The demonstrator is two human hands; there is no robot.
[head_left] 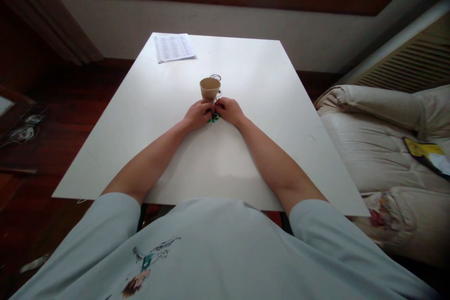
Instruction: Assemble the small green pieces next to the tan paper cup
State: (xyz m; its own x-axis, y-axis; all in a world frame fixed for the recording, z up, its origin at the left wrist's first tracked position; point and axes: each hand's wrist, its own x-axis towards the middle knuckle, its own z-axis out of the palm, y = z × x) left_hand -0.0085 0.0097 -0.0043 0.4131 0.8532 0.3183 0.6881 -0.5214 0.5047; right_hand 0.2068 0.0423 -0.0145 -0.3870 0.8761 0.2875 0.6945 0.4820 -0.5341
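Note:
Near the middle of the white table (267, 75) stands a paper cup (210, 90), upright, with its open top toward me. Just in front of the cup are my left hand (199, 113) and my right hand (228, 109), their fingertips almost meeting. Both hands have curled, pinched fingers. Whatever they hold, if anything, is too small to make out. Several tiny green and dark pieces (213, 118) lie on the table under and between the fingers.
Behind the cup lies a thin dark wire or string loop (215, 77). Printed papers (175, 47) rest at the table's far left corner. A beige sofa (376, 126) with a yellow and black item (420, 149) stands to the right. Tangled cables (26, 129) are at the left.

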